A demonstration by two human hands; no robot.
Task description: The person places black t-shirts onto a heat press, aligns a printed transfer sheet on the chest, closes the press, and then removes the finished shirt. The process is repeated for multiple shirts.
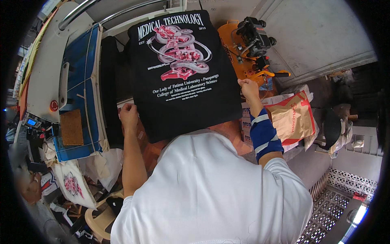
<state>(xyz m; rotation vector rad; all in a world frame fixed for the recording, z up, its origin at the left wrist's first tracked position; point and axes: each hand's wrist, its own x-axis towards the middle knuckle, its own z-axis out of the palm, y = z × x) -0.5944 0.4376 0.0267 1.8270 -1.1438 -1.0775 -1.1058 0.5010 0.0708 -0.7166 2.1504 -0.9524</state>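
Observation:
A black T-shirt [183,118] with white lettering and a red and white coiled graphic lies spread flat in front of me, its printed side up. At its left edge, my left hand [129,116] is closed, with the fingertips pinching the cloth. My right hand [250,91] pinches the shirt's right edge, higher up than the left one. A blue and white band [266,132] wraps my right forearm. The surface under the shirt is mostly hidden; reddish-brown patches show below its lower edge.
An orange air compressor [233,44] with a black motor stands at the far right. Nearer lies a brown and red paper bag [290,118]. To the left is a machine with a blue panel [79,53]; below it hang a printed white cloth [71,185] and a beige chair [97,223].

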